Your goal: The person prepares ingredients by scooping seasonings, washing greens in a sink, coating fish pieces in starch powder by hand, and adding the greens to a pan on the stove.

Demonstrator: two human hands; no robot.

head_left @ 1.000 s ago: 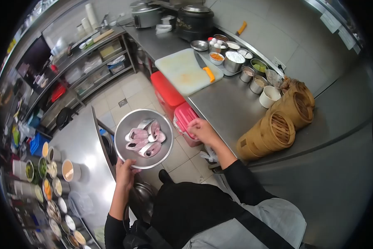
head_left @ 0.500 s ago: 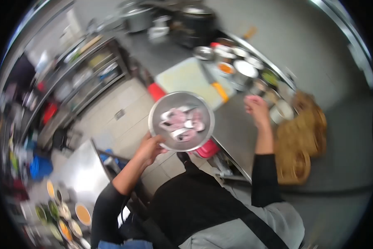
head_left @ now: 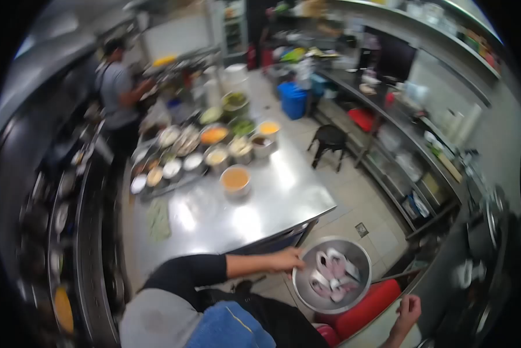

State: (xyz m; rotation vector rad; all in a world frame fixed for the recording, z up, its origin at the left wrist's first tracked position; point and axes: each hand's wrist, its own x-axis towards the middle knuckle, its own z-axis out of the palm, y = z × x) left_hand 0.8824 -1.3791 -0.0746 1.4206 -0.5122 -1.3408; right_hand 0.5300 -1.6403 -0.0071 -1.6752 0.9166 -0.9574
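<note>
Well, closest to me, a person in black sleeves holds a round, shiny steel bowl [head_left: 362, 290] with the left hand [head_left: 286, 260], its fingers gripping the rim. In the bowl lie several pale pink fish slices with silvery skin [head_left: 337, 264], bunched around the middle. The bowl is in the air, out past the right corner of the broad stainless-steel bench [head_left: 283, 197]. The right hand [head_left: 408, 313] hovers apart from it, fingers bent inward; it's blurred, and I can't tell how tightly they close or whether they hold something. By that hand shows a pale cutting board [head_left: 376, 330], with a red plastic box [head_left: 370, 307] partly hidden behind the bowl.

On the bench, a pale green cloth [head_left: 159, 220] lies toward the near left corner, and a white tub of something orange-brown [head_left: 235, 180] stands well in from the near edge. Past it, round containers of food [head_left: 214, 135] crowd toward the far edge. Beyond the right corner stand a black stool [head_left: 330, 138] and, farther off, a blue bin [head_left: 293, 101]. A co-worker in grey [head_left: 117, 87] stands past the far left corner.
</note>
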